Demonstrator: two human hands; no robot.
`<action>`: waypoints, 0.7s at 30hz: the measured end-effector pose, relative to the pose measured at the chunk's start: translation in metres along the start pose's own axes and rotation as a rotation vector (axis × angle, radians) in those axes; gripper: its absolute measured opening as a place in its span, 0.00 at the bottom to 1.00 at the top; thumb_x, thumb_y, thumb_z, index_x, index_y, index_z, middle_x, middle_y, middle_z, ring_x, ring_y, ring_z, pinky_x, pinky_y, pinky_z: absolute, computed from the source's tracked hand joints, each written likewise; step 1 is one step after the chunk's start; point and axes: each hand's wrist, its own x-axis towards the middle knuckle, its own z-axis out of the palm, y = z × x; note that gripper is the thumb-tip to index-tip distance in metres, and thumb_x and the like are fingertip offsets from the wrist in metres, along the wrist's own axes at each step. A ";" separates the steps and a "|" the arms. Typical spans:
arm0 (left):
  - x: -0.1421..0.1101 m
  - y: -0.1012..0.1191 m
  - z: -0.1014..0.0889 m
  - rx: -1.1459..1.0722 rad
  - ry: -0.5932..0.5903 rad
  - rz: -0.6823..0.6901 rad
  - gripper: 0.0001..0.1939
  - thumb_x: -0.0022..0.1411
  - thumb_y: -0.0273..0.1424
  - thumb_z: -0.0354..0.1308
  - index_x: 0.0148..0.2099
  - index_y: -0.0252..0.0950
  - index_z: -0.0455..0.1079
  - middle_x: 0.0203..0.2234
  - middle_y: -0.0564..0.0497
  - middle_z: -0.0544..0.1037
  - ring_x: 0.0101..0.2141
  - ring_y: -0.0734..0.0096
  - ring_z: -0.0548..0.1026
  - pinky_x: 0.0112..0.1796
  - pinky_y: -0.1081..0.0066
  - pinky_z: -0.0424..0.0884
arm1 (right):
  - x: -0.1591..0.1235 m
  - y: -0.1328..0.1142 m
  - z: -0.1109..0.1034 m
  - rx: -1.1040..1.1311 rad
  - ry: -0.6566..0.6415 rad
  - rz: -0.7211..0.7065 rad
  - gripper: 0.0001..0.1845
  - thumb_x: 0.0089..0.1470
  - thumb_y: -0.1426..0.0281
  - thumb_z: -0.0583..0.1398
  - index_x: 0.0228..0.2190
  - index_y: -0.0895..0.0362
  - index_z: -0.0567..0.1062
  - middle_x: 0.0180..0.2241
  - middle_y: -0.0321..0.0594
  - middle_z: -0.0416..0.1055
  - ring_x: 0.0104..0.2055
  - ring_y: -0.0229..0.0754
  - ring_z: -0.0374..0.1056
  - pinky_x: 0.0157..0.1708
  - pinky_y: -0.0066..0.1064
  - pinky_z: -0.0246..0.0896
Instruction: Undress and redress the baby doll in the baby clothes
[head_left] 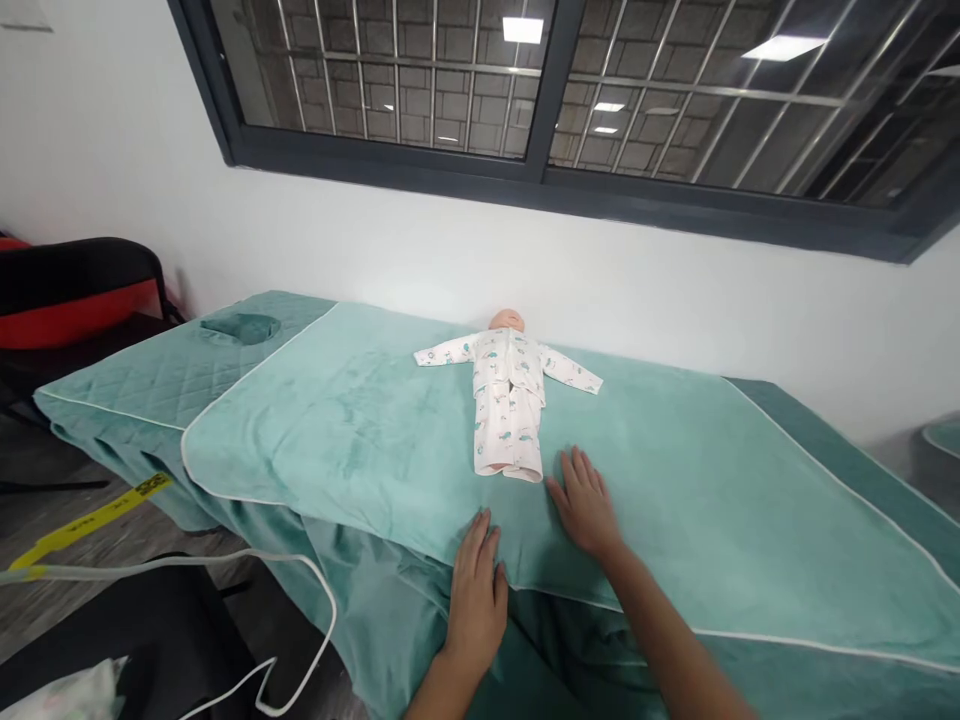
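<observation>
A baby doll (507,319) lies on its back on the green massage bed, head toward the wall. It wears a white patterned baby top (501,357) with both sleeves spread outward, and matching pants (507,428) whose leg ends point at me. Flat on the cover near the bed's front edge rests my left hand (478,595), fingers stretched out and holding nothing. My right hand (586,503) also lies on the cover, fingers extended, just right of the pant legs and apart from them. The doll's hands and feet are hidden by the clothes.
The bed cover (720,480) reaches the white wall below a barred window (540,90). A black and red chair (82,290) stands at the left. At lower left, a white cable (225,558) with a yellow tag (97,518) hangs near a black seat (142,630) bearing patterned cloth (67,695).
</observation>
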 end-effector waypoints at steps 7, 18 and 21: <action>-0.005 0.000 -0.002 0.056 -0.031 0.002 0.25 0.66 0.22 0.45 0.63 0.40 0.62 0.65 0.42 0.63 0.65 0.56 0.60 0.59 0.47 0.68 | 0.060 0.034 -0.010 -0.022 -0.108 0.117 0.37 0.65 0.53 0.43 0.64 0.65 0.59 0.68 0.56 0.51 0.72 0.51 0.41 0.66 0.49 0.42; -0.004 0.009 0.009 0.062 0.015 -0.127 0.21 0.66 0.25 0.47 0.58 0.44 0.67 0.61 0.40 0.66 0.61 0.51 0.65 0.55 0.43 0.70 | 0.150 0.060 0.004 0.091 -0.094 0.165 0.38 0.64 0.53 0.45 0.64 0.66 0.58 0.68 0.58 0.49 0.71 0.54 0.42 0.66 0.51 0.37; 0.000 0.012 0.011 -0.021 0.062 -0.215 0.18 0.66 0.27 0.47 0.54 0.43 0.70 0.55 0.39 0.69 0.56 0.53 0.69 0.53 0.45 0.71 | 0.156 0.064 0.005 0.182 -0.065 0.166 0.34 0.63 0.55 0.49 0.62 0.64 0.63 0.68 0.56 0.51 0.71 0.54 0.44 0.67 0.50 0.37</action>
